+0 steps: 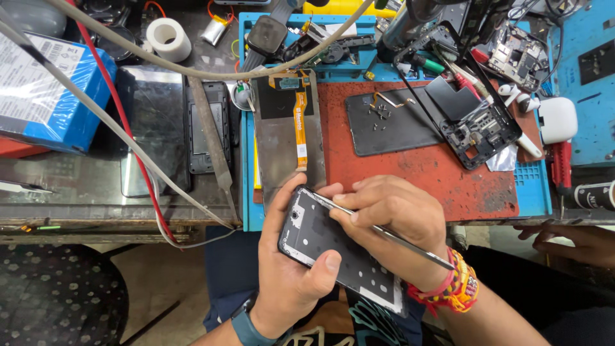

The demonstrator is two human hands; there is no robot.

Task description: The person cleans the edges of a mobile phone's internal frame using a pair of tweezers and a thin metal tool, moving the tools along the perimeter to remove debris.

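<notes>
From the head camera, looking straight down: the left hand (288, 269) is wrapped around a black phone frame (333, 250), thumb pressed across its lower face, fingers curled up behind its left edge, a blue watch band on the wrist. The frame sits low in the picture, at about 6 o'clock, tilted with its top end toward 11 o'clock, held off the edge of the surface (96, 192) above the person's lap. The right hand (391, 218) is clenched round a thin metal pry tool (384, 234), its tip running along the frame's upper long edge toward 10 o'clock, the handle end poking out toward 4 o'clock past a wrist with red and yellow thread bands. Just above the hands, at 12 o'clock, a grey display panel (282, 141) with an orange flex cable lies face down, overlapping a red work mat (442, 173). On that mat, toward 1 o'clock, a dark back cover (391, 125) carries a cluster of tiny screws, and a stripped phone chassis (480, 131) sits beside it at 2 o'clock. Over at 10 o'clock there's a blue box (48, 96), with a dark tablet (154, 134) next to it and a roll of white tape (168, 38) at 11 o'clock. At 3 o'clock, another person's hand (567, 240) rests at the surface's edge.
</notes>
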